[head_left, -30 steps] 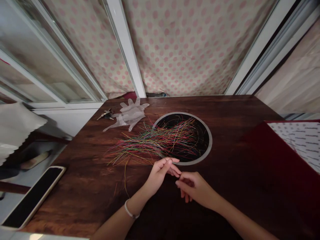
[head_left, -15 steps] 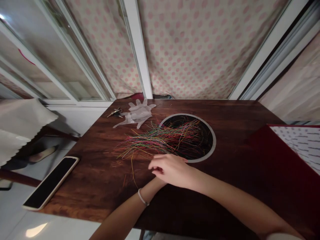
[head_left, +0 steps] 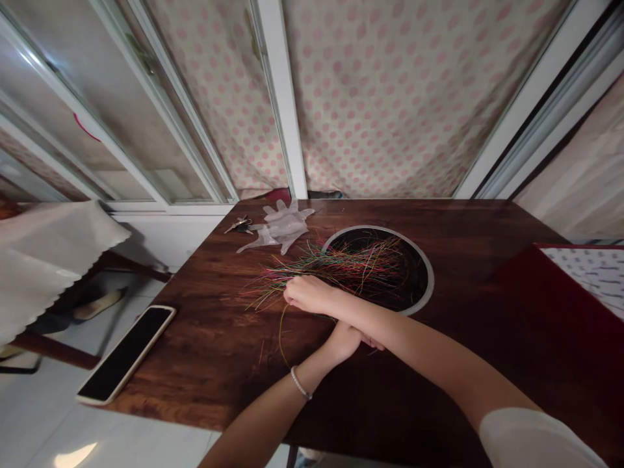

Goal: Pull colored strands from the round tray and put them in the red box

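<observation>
A loose bundle of thin multicoloured wires [head_left: 351, 263] lies across the table and a round black inset [head_left: 414, 296] with a pale rim. My right hand [head_left: 308, 294] is closed at the near left edge of the bundle, fingertips pinched together; what they hold is hidden. Beside those fingertips a single yellow wire [head_left: 281, 335] curves down toward my left wrist. My left hand [head_left: 347, 340], below a beaded bracelet [head_left: 301, 383], passes under my right forearm, which covers much of it. Its visible fingertips are drawn together, and I cannot make out what is in them.
Behind the wires lie a clear plastic glove [head_left: 283, 226] and some keys [head_left: 240, 225]. A phone [head_left: 127, 354] rests at the table's left edge. On the right is a dark red folder [head_left: 529, 296] with a patterned sheet. White-framed sliding doors [head_left: 283, 97] stand behind the table.
My right hand has moved up and left to the wires' near edge. My left hand now shows at the wrist crossing, further right under the right forearm. The view has shifted slightly.
</observation>
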A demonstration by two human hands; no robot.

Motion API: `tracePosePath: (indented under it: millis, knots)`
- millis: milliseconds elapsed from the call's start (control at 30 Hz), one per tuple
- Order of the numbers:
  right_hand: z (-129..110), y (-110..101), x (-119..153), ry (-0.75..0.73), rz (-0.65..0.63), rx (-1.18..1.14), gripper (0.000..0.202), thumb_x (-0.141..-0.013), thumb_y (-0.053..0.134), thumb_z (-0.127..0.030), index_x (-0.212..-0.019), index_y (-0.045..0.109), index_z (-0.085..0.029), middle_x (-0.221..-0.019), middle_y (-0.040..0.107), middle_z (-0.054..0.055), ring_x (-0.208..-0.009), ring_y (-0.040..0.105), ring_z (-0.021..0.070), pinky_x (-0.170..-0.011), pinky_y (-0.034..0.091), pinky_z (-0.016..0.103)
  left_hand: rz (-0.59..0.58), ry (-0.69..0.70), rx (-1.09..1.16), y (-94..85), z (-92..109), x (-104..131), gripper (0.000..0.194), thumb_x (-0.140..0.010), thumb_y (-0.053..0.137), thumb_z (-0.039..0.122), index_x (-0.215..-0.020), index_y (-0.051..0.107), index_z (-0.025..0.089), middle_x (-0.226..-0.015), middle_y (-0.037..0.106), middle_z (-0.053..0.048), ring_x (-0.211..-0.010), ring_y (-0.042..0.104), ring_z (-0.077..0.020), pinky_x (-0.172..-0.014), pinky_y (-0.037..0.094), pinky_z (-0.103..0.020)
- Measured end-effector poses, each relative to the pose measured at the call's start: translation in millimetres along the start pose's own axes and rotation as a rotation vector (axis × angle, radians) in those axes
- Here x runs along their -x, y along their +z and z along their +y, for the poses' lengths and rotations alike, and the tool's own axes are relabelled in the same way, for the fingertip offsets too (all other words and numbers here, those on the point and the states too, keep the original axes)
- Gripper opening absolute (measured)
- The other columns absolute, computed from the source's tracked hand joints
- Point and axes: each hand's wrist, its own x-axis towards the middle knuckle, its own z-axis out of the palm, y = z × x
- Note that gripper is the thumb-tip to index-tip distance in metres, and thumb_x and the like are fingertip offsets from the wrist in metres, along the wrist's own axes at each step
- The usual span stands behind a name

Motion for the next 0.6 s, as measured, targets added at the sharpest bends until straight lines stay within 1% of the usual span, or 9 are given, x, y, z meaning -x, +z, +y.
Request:
tracePosePath:
  millis: [67,100,133,200,233,300,367,500,600]
  knots:
    - [7.5,-4.6,18.5,0.014,0.022,-0.012,0.019,-0.079,0.053,-0.006,-0.071,0.068,-0.014,-0.078,0.066,0.008,-0.071,0.061,0.0166,-0.062,0.042,0.025,-0.086,-0.006,-0.048,-1.1,1.8,0.6,0.036,-0.089,0.044,0.033,-0.069,0.063,0.009,-0.052,0.058,-0.001,-0.044,0.053,-0.0099,-0.046,0.043,-0.023]
    - [12.6,-7.6,30.3,0.021,0.035,-0.023,0.018,-0.079,0.054,-0.005,-0.073,0.068,-0.015,-0.079,0.065,0.007,-0.072,0.061,0.0156,-0.063,0.042,0.024,-0.124,-0.004,-0.077,-2.0,3.3,1.1,0.038,-0.089,0.042,0.032,-0.068,0.064,0.009,-0.047,0.055,0.000,-0.038,0.049,-0.0086,-0.041,0.038,-0.021]
    - [18.5,-10.9,43.7,0.030,0.050,-0.036,0.018,-0.079,0.054,-0.005,-0.074,0.068,-0.015,-0.080,0.065,0.006,-0.072,0.060,0.0148,-0.064,0.043,0.024,-0.157,-0.001,-0.100,-3.0,5.2,1.8,0.036,-0.088,0.042,0.031,-0.072,0.065,0.009,-0.044,0.053,0.002,-0.033,0.044,-0.0073,-0.038,0.033,-0.019]
    - [30.3,-17.7,73.7,0.053,0.089,-0.063,0.020,-0.078,0.054,-0.003,-0.075,0.068,-0.016,-0.079,0.064,0.005,-0.073,0.060,0.0142,-0.066,0.044,0.023,-0.206,0.013,-0.140,-4.5,9.0,3.6,0.031,-0.088,0.042,0.030,-0.088,0.066,0.010,-0.043,0.050,0.004,-0.030,0.036,-0.0052,-0.035,0.027,-0.018]
    - [35.3,-20.6,89.6,0.069,0.114,-0.078,0.021,-0.079,0.052,-0.003,-0.075,0.068,-0.016,-0.078,0.064,0.005,-0.073,0.060,0.0140,-0.067,0.045,0.024,-0.225,0.021,-0.156,-4.7,10.4,4.5,0.030,-0.088,0.042,0.029,-0.095,0.065,0.010,-0.043,0.049,0.005,-0.030,0.034,-0.0047,-0.036,0.026,-0.017]
    - [41.2,-24.2,120.7,0.119,0.185,-0.102,0.025,-0.083,0.048,-0.003,-0.079,0.068,-0.016,-0.079,0.063,0.005,-0.075,0.060,0.0141,-0.070,0.046,0.025,-0.245,0.038,-0.181,-4.0,11.6,5.7,0.032,-0.089,0.042,0.029,-0.102,0.064,0.011,-0.042,0.048,0.006,-0.032,0.034,-0.0049,-0.039,0.027,-0.017]
    - [40.7,-23.7,148.0,0.180,0.296,-0.137,0.024,-0.086,0.045,-0.006,-0.084,0.067,-0.015,-0.082,0.064,0.006,-0.077,0.060,0.0146,-0.071,0.047,0.027,-0.244,0.048,-0.196,-1.8,10.1,5.9,0.034,-0.090,0.040,0.030,-0.102,0.065,0.011,-0.041,0.047,0.005,-0.035,0.036,-0.0058,-0.042,0.028,-0.018]
    - [28.8,-11.4,185.6,0.267,0.646,-0.368,0.009,-0.081,0.059,-0.016,-0.078,0.067,-0.018,-0.075,0.065,0.004,-0.071,0.060,0.0155,-0.066,0.049,0.028,-0.187,0.055,-0.213,3.8,6.2,4.9,0.037,-0.091,0.037,0.032,-0.101,0.065,0.010,-0.039,0.046,0.006,-0.034,0.033,-0.0067,-0.044,0.029,-0.019]
    - [23.5,0.7,199.7,0.359,0.765,-0.497,0.005,-0.079,0.063,-0.018,-0.078,0.067,-0.019,-0.073,0.066,0.003,-0.068,0.061,0.0153,-0.061,0.049,0.027,-0.098,0.074,-0.229,6.5,8.3,5.4,0.039,-0.092,0.034,0.034,-0.104,0.062,0.009,-0.039,0.043,0.007,-0.034,0.030,-0.0069,-0.044,0.028,-0.020]
